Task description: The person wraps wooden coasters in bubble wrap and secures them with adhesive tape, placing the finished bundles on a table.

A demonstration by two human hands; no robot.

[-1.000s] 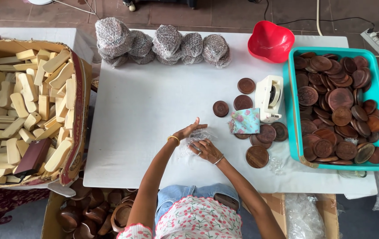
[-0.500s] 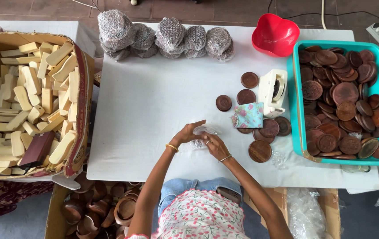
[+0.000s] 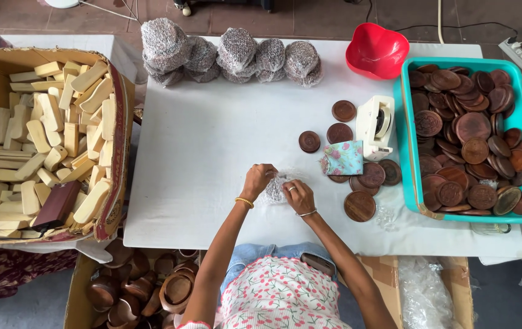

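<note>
Clear wrapper (image 3: 275,189) between both hands (image 3: 279,187)

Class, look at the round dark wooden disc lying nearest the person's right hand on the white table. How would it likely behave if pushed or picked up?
The round dark wooden disc looks solid, so probably stiff, not floppy. It lies flat on the white table, so a push would likely slide it rather than roll it. Its polished sheen suggests it may be a bit slippery to grip.
</note>
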